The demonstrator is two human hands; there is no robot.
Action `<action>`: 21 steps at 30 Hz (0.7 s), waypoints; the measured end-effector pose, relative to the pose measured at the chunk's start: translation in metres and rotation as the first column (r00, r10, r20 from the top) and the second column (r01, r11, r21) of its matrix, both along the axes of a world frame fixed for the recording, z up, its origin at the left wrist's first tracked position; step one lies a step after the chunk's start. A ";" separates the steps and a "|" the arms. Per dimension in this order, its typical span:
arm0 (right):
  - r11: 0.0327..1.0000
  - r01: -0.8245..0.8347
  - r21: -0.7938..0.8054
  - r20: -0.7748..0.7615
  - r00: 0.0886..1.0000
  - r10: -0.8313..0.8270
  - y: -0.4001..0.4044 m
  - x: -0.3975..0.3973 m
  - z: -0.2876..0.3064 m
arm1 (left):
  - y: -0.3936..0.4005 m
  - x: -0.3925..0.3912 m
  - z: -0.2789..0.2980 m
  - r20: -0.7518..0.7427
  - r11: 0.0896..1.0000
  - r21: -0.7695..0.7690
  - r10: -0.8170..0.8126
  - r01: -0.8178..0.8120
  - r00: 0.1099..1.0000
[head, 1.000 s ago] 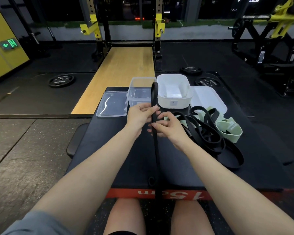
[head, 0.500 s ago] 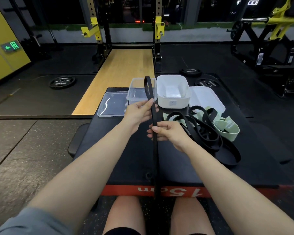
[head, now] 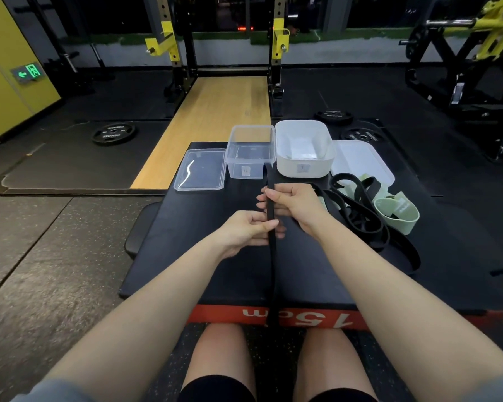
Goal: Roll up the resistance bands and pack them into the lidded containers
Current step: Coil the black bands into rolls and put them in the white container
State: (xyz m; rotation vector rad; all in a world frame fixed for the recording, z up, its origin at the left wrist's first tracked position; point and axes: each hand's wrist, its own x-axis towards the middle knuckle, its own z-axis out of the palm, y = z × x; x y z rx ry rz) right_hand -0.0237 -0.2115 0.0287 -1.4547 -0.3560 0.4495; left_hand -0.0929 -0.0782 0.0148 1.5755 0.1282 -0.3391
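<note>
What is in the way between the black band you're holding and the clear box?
Nothing visible. Both the left hand and right hand grip the black band, and the clear box stands open just beyond them, its lid lying off to its left.

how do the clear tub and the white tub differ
The clear tub is see-through; the white tub is opaque. The clear tub looks smaller and sits left of the white one. Both are open rectangular containers with a small label on the near wall, each with its lid lying beside it.
</note>
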 end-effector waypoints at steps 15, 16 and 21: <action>0.994 -0.105 0.032 -0.175 0.978 0.109 -0.013 -0.024 -0.018 | 0.003 0.016 0.034 0.160 0.971 0.003 0.237 -0.240 0.958; 0.993 -0.116 0.026 -0.159 0.980 0.118 -0.014 -0.026 -0.019 | 0.003 0.017 0.036 0.157 0.967 -0.005 0.251 -0.253 0.955; 0.998 -0.066 -0.010 -0.087 0.994 0.065 -0.017 -0.031 -0.021 | 0.001 0.019 0.039 0.173 0.954 0.002 0.296 -0.301 0.939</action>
